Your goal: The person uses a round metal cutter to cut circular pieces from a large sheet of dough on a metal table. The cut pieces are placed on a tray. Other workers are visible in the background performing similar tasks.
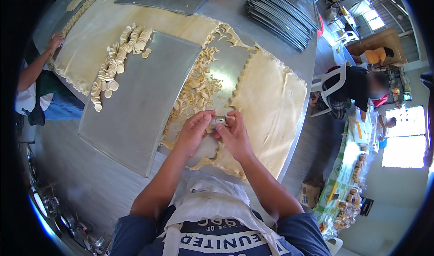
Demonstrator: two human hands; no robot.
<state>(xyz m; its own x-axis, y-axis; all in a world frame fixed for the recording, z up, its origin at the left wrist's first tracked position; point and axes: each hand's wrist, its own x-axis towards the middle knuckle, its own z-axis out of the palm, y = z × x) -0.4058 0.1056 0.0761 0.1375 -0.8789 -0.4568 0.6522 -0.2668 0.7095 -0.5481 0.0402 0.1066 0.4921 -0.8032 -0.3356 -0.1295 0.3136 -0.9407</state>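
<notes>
Between my two hands is a small cylindrical metal cutter, held above the worktable. The fingers and thumb of my left hand close on its left end, and a bit of pale dough shows just below them. My right hand grips the other end with thumb and fingers. Under and to the right of the hands spreads a rolled dough sheet, its left edge scalloped by round cuts. Loose dough scraps lie heaped to the left, along a metal baking sheet. Overlapping rows of dough rounds rest on that sheet.
More rolled dough extends across the far left. A co-worker's hand touches its edge. At the back are another baking sheet with dough rounds and a stack of metal trays. A person in a white chair sits beyond the table's right edge.
</notes>
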